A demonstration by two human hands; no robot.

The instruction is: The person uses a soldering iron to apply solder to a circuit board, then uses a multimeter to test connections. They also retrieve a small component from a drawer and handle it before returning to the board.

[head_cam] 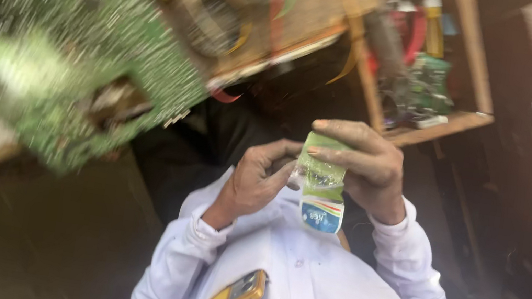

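Pinching a small clear packet [322, 185] above the yellow phone [233, 297], both hands' grips, left hand [253, 182] and right hand [361, 166], closed on it, risk tearing it unevenly.

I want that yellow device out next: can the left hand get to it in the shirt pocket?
Probably yes: the yellow device pokes out uncovered below the left hand, but that hand must first release the packet.

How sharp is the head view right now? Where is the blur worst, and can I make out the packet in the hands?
Head view: the green circuit board is badly motion-smeared, the shelves soft; left hand and right hand are sharper, pinching a small clear packet; the floor stays in dark shadow.
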